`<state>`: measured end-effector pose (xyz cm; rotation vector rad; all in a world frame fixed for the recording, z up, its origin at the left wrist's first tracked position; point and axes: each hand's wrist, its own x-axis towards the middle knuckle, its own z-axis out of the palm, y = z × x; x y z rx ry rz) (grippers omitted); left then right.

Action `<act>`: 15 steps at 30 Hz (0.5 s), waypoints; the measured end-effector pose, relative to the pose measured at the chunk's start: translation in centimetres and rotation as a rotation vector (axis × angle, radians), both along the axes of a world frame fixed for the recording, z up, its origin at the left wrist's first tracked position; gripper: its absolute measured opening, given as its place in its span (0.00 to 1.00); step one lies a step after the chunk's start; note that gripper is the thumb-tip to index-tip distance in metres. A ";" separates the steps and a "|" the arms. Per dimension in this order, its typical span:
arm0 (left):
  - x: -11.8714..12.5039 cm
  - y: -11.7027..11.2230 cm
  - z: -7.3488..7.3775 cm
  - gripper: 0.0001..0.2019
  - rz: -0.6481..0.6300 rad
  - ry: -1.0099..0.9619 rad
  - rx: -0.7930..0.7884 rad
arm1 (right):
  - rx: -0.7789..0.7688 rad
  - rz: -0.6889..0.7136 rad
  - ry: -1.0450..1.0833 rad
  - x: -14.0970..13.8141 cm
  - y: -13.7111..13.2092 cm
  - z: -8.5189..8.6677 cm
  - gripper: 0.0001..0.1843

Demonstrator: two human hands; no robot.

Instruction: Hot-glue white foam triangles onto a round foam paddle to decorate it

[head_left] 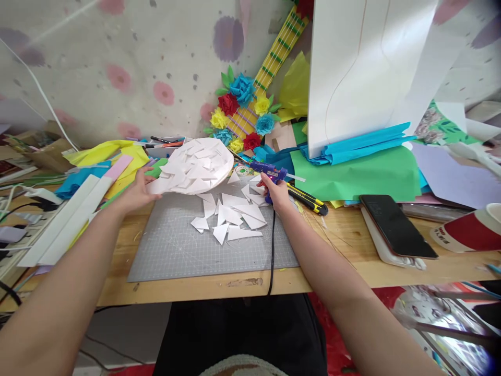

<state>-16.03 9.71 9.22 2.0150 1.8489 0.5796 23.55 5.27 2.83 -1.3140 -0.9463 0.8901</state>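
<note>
My left hand (143,188) grips the narrow left end of a white board shape (201,162), its rounded part covered with overlapping white cut pieces. The board is tilted up above the grey cutting mat (164,250). In my right hand (276,190) is a blue hot glue gun (270,169), with a clear glue stick out of its back and a black cord hanging over the table edge. Its nozzle points left toward the board. Loose white paper scraps (237,211) lie on the mat between my hands. A yellow and black utility knife (307,199) rests beside my right hand.
A guitar shape with paper flowers (242,107) leans on the wall. Green sheets (360,175) and a large white board (364,68) stand right of it. A phone (397,224) and a paper cup (472,230) are at right. White strips (74,216) and a power strip (18,237) lie left.
</note>
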 end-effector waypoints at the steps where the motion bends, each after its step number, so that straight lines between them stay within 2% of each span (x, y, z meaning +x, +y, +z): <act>1: -0.6 0.1 0.4 0.46 -0.011 0.004 -0.026 | 0.003 -0.001 0.004 0.1 0.0 0.0 0.25; 5: -2.1 1.1 2.0 0.48 -0.007 0.156 -0.088 | 0.014 -0.005 0.037 0.2 -0.1 0.0 0.24; 10: -3.8 3.2 4.3 0.45 -0.011 0.479 0.041 | 0.018 0.001 0.056 0.2 -0.2 0.2 0.24; 13: -4.7 4.0 5.5 0.42 -0.110 0.654 0.060 | 0.012 0.009 0.037 0.1 -0.3 0.4 0.25; 15: -5.0 4.1 5.7 0.41 -0.175 0.740 0.058 | 0.017 0.019 0.016 0.1 -0.4 0.6 0.26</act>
